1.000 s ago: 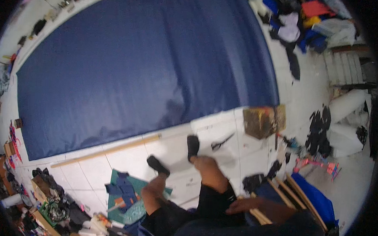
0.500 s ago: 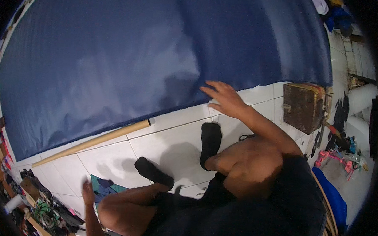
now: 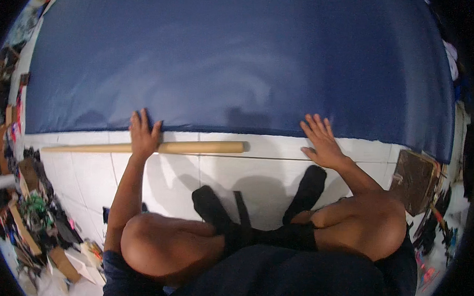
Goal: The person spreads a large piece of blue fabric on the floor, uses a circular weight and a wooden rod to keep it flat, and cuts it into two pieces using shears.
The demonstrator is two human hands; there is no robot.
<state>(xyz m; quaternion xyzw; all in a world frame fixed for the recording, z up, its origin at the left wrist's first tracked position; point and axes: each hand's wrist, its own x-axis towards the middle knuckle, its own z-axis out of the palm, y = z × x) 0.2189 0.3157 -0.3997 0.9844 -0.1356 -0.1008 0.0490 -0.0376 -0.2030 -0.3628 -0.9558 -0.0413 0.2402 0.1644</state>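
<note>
A large dark blue cloth (image 3: 241,58) lies spread flat over the white tiled floor (image 3: 268,170). My left hand (image 3: 143,136) rests flat with spread fingers on the cloth's near edge, its palm over a long wooden stick (image 3: 200,147) that lies along that edge. My right hand (image 3: 320,140) is also flat and open, fingertips on the cloth's hem further right. I crouch with both knees up, and my feet in black socks (image 3: 305,189) stand on the tiles.
A brown cardboard piece (image 3: 415,179) lies on the floor at the right. Piles of cloth scraps, boxes and clutter (image 3: 30,213) line the left edge. More colourful bits lie at the lower right.
I have crouched down close to the cloth. My right hand stays at the hem, and my left hand has come forward from my side onto the hem and stick.
</note>
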